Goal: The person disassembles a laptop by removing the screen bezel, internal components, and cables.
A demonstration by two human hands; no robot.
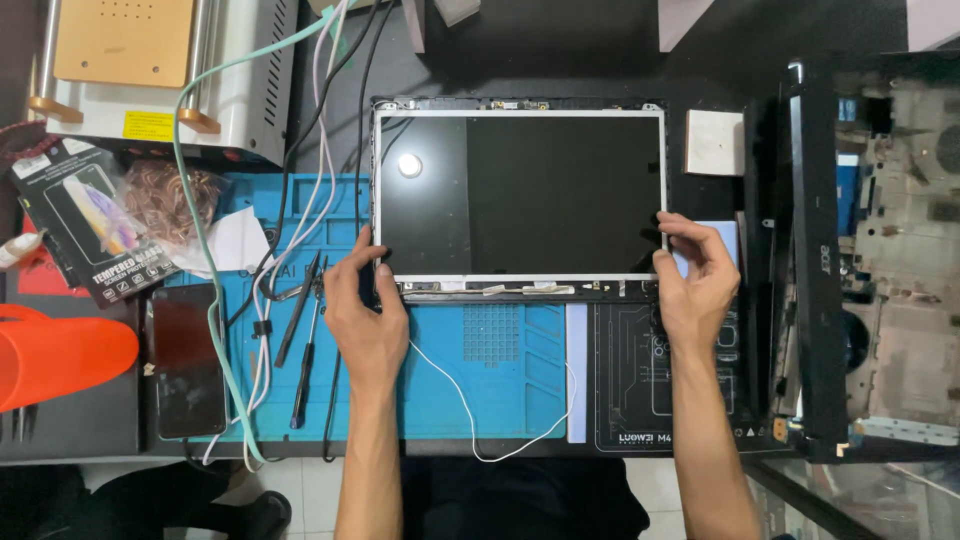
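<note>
A dark laptop screen panel (520, 190) with a silver rim lies flat in its black lid frame (520, 103) on the bench. My left hand (365, 305) grips the panel's near left corner, thumb on the rim. At the near right corner my right hand (697, 280) holds the panel's edge, fingers curled over it. A thin white cable (470, 415) runs from under the panel's near edge across the blue work mat (500, 370). A round light reflection shows on the glass.
Tweezers and screwdrivers (305, 340) lie left of my left hand, beside a dark phone (187, 360). An opened laptop base (880, 250) stands on the right. Cables, a heating machine (150, 70), a screen protector pack (90, 220) and an orange object (55, 355) fill the left.
</note>
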